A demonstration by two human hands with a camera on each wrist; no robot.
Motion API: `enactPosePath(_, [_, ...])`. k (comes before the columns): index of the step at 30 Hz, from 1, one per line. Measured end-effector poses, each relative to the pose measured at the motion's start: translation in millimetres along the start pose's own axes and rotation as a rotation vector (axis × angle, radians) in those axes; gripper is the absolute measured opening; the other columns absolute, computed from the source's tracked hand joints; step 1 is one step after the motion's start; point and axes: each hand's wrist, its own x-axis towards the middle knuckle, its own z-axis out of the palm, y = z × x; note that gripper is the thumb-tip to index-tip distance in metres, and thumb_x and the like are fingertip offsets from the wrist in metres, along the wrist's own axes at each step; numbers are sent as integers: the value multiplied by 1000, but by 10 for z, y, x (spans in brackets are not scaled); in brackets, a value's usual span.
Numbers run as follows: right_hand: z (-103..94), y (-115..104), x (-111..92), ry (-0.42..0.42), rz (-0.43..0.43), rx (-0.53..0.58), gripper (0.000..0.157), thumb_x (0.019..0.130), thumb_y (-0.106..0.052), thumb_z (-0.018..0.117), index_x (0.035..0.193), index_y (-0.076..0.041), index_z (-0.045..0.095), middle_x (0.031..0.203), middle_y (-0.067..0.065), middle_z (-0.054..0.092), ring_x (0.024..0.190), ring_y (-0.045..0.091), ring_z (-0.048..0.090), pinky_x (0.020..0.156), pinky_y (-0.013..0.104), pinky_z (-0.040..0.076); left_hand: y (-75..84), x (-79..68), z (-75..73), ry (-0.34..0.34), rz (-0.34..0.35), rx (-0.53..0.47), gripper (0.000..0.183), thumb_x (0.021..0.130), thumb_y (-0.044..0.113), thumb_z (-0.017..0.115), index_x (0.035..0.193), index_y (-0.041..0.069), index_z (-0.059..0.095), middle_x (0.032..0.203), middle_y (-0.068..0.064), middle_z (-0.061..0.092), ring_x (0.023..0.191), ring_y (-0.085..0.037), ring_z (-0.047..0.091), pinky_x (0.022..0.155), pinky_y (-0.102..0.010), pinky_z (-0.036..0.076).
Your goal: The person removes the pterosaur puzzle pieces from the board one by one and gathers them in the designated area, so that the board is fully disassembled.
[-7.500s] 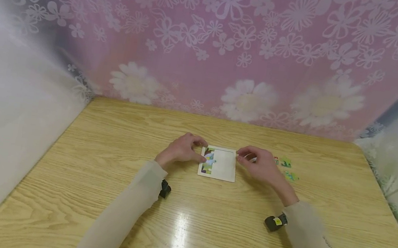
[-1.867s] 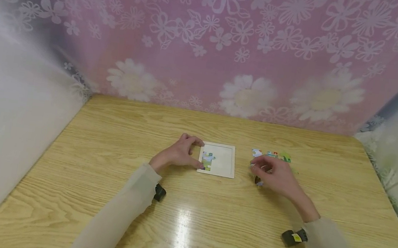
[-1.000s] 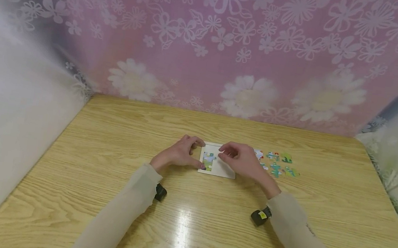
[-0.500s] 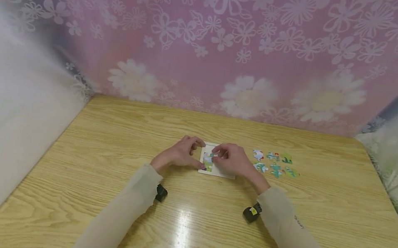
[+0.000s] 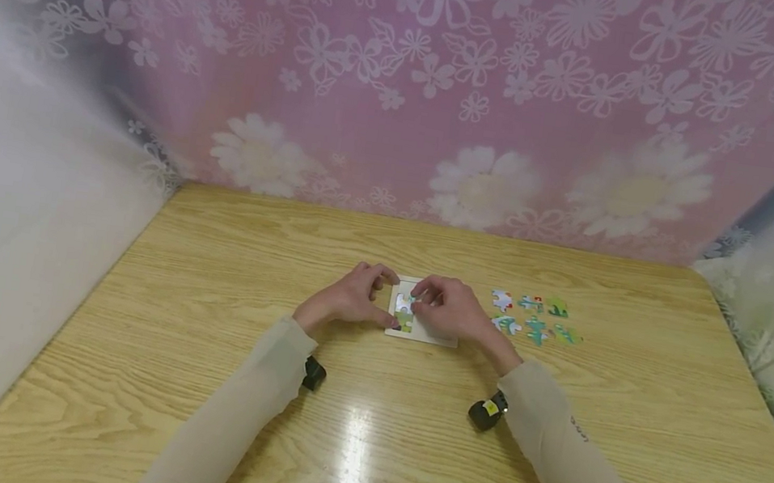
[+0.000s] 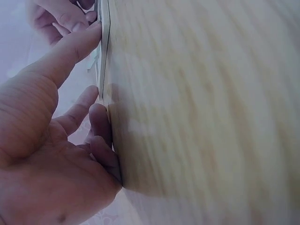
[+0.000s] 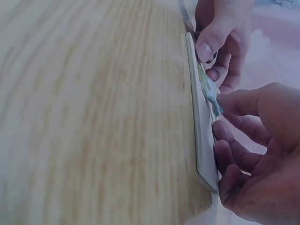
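Note:
In the head view, a square white puzzle tray [image 5: 435, 338] lies on the table with green and pale-blue jigsaw pieces along its left side. My left hand [image 5: 348, 298] holds the tray's left side between thumb and forefinger, the thumb at the front corner and the forefinger at the back. My right hand [image 5: 453, 307] reaches over the tray and pinches a pale-blue and teal jigsaw piece [image 7: 212, 99]. That piece stands tilted above the tray in the right wrist view. The right hand's other fingers rest close along the tray, and the hand hides its upper right part.
Right of the tray lie several loose jigsaw pieces in two rows, among them a white and red piece [image 5: 501, 299] and a green piece [image 5: 558, 307]. The wooden table [image 5: 246, 255] ends against a pink flowered curtain [image 5: 375, 109] at the back.
The right hand has come left from the loose pieces to the tray's left part. A dark-red piece seen earlier in the back left corner no longer shows there. The left hand stays put.

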Motion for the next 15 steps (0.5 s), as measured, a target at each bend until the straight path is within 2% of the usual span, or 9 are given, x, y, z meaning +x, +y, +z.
enactPosePath(15, [3,-96,-4,1,97,14,17,97,-17,67,111,-10,73,102,10,73,92,23,65,82,38,51,31,-14,5,4,-30,-33,68,83,28,88,140,20,52,128,-8,43,106,-23,42,88,-40,38])
